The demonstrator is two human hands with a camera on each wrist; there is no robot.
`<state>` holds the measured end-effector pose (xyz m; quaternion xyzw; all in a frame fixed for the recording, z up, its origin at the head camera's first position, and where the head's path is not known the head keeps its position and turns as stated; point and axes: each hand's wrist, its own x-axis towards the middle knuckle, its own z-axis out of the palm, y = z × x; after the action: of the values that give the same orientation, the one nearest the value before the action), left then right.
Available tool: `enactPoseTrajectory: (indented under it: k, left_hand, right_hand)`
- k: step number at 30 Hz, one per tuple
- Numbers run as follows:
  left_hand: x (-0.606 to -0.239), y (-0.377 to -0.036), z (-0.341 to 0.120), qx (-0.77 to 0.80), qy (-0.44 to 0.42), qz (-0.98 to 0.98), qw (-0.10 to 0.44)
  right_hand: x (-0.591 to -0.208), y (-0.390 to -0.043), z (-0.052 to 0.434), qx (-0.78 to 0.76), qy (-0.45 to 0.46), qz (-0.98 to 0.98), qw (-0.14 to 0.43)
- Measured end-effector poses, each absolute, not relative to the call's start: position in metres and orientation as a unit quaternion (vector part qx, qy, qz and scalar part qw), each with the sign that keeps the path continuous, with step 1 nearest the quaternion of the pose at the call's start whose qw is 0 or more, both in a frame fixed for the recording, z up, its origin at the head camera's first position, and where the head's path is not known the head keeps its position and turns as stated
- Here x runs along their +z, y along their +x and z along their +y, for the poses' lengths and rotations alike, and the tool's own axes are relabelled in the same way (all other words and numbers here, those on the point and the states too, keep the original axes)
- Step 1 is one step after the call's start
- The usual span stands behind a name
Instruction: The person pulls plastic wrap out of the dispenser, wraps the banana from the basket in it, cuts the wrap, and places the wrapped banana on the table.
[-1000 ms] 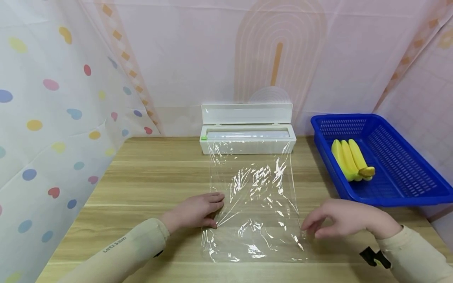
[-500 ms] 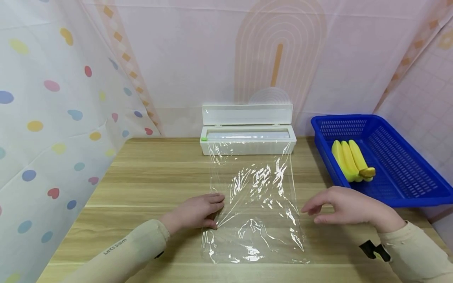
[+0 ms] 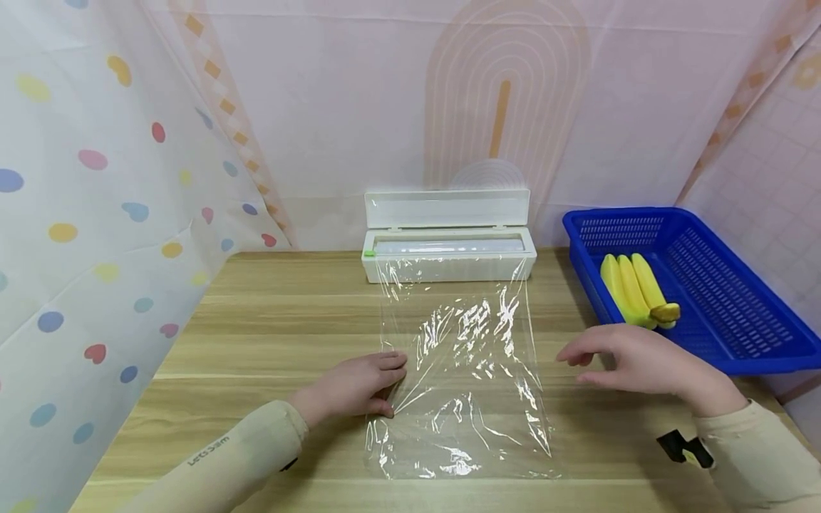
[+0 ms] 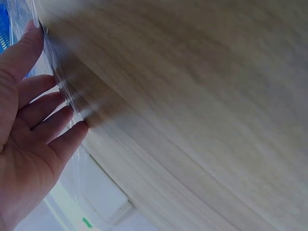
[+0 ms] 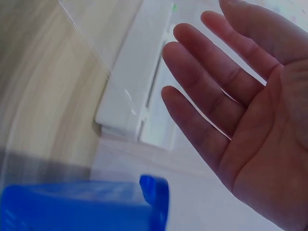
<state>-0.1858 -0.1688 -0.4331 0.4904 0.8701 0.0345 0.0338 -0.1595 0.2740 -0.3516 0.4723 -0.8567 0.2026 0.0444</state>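
Observation:
A sheet of clear plastic wrap [image 3: 458,399] lies over the wooden table, running forward from a white wrap dispenser [image 3: 449,267] whose lid stands raised. My left hand [image 3: 359,383] rests on the sheet's left edge, fingertips and thumb touching the film, the thumb apart from the fingers. In the left wrist view, its fingers [image 4: 45,108] are only slightly bent along the film edge. My right hand [image 3: 638,363] hovers to the right of the sheet, apart from it, holding nothing. Its fingers [image 5: 211,72] look loosely extended in the right wrist view.
On the right stands a blue plastic basket [image 3: 725,285] with a bunch of bananas [image 3: 631,288] at its left side. My right hand is close to the basket's front left rim. Patterned cloth walls [image 3: 359,107] enclose the table's back and sides.
My right hand has come off the sheet's right edge, moving up and to the right towards the basket. The left hand has stayed in place on the film.

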Motion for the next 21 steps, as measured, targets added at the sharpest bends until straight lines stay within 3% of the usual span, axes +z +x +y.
enactPoseTrajectory:
  k: [14, 21]
  left_hand:
    - [-0.433, -0.187, -0.168, 0.045, 0.482, 0.874, 0.045]
    - [-0.434, -0.186, -0.168, 0.047, 0.478, 0.876, 0.046]
  right_hand:
    - [-0.331, -0.161, 0.315, 0.164, 0.352, -0.904, 0.178]
    - [-0.326, -0.161, 0.328, 0.149, 0.257, -0.936, 0.188]
